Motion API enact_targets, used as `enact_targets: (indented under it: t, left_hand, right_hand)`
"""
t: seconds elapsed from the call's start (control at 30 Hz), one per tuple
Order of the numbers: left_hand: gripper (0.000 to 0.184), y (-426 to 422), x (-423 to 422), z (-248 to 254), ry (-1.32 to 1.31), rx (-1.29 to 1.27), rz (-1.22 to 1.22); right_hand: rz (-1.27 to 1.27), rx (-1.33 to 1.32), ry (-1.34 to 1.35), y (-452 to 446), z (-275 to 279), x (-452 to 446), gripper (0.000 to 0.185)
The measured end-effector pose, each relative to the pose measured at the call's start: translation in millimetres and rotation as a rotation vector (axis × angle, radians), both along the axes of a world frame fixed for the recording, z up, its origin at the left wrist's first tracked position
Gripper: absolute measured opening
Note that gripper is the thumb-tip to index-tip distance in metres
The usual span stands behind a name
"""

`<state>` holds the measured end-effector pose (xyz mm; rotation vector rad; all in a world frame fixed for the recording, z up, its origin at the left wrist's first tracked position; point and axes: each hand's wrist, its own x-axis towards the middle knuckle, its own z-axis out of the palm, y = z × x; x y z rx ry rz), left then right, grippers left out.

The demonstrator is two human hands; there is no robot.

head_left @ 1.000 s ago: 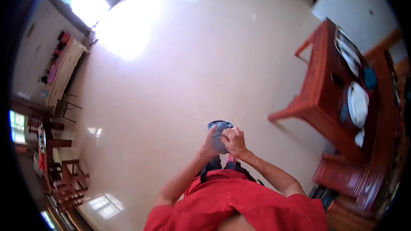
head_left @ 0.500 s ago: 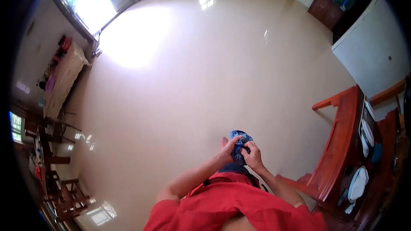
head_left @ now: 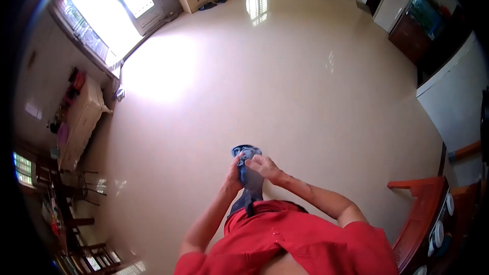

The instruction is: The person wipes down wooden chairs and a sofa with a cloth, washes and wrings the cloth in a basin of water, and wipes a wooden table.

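A red top [head_left: 316,239] with short sleeves [head_left: 374,242] (a bit creased), and dark bluish trousers [head_left: 238,205].

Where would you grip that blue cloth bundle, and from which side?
Probably around its narrower, bunched middle, coming from the left with a broad wrap. The blue cloth bundle looks soft and creased, and its far end spreads wider, so a pinch there might gather only loose folds. The left hand is already along that side; the right hand is at the other.
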<state>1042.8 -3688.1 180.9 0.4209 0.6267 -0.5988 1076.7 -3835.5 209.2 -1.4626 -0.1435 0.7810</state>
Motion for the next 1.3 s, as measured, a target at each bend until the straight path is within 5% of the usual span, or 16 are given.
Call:
enact_targets:
  t: [0.1,0.23,0.4,0.5,0.57,0.67,0.73,0.83,0.87,0.97,1.0,1.13,1.27,1.3]
  left_hand:
    - [0.045,5,114,-6,-0.175,-0.014,-0.139]
    - [0.045,-36,235,25,-0.093,0.105,-0.284]
    - [0.057,-89,401,-21,-0.077,0.148,-0.417]
    - [0.057,-90,483,-25,-0.064,0.135,-0.385]
    - [0.06,-76,568,-9,-0.02,0.135,-0.396]
    - [0.062,-58,670,34,0.018,0.182,-0.261]
    - [0.056,-25,741,14,-0.174,0.131,-0.195]
    - [0.048,6,847,8,-0.155,0.166,-0.171]
    - [0.049,18,886,-29,-0.193,0.162,-0.167]
    - [0.049,16,957,25,-0.115,0.179,-0.26]
    - [0.049,6,999,37,0.014,0.378,-0.246]
    - [0.048,-17,1124,8,0.034,0.186,-0.411]
    - [0.053,-49,1242,33,-0.046,0.265,-0.596]
    - [0.055,-58,1271,1,-0.029,0.106,-0.619]
  right_hand:
    - [-0.119,0.076,0.024,17,-6,90,0.025]
    - [-0.412,0.161,0.084,-25,-7,183,0.019]
    - [-0.769,0.261,0.337,-63,-8,326,0.027]
    - [-0.7,0.272,0.291,-75,-22,420,0.027]
    - [-0.547,0.603,0.457,-66,-21,499,0.028]
    - [-0.467,0.551,0.498,-48,-12,613,0.025]
    - [-0.407,0.237,0.275,-15,2,691,0.027]
    - [-0.38,0.238,0.157,20,6,798,0.041]
    - [-0.36,0.198,0.078,29,-3,835,0.044]
    - [-0.435,0.291,0.186,40,-3,912,0.036]
    - [-0.488,0.313,0.161,39,1,946,0.031]
    - [-0.669,0.123,0.241,9,-9,1057,0.026]
    - [-0.747,0.426,0.37,-35,-10,1169,0.019]
    - [-0.785,0.371,0.383,-40,-17,1198,0.022]
